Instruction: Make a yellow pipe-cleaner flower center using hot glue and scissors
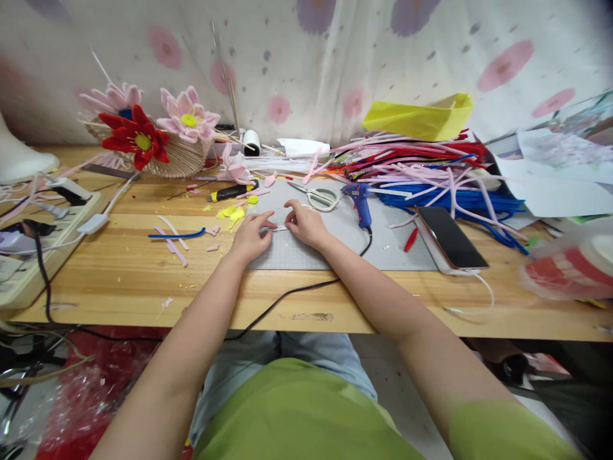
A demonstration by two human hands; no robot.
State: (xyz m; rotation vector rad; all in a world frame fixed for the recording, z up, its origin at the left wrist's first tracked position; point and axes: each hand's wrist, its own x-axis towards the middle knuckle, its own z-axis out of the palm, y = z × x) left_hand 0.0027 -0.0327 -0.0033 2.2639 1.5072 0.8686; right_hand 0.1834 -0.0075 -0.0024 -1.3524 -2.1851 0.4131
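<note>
White strip [278,229] sits at the mat's [297,257] nine o'clock between left hand [249,237] and right hand [306,225]; I cannot tell whether either pinches it. Best steady both ends lightly, clear of the glue gun [361,206] towards three o'clock.

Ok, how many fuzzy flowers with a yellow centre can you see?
2: a red flower at the upper left of the view, and a pink flower to its right, a little higher. Others could be hidden behind them.
</note>
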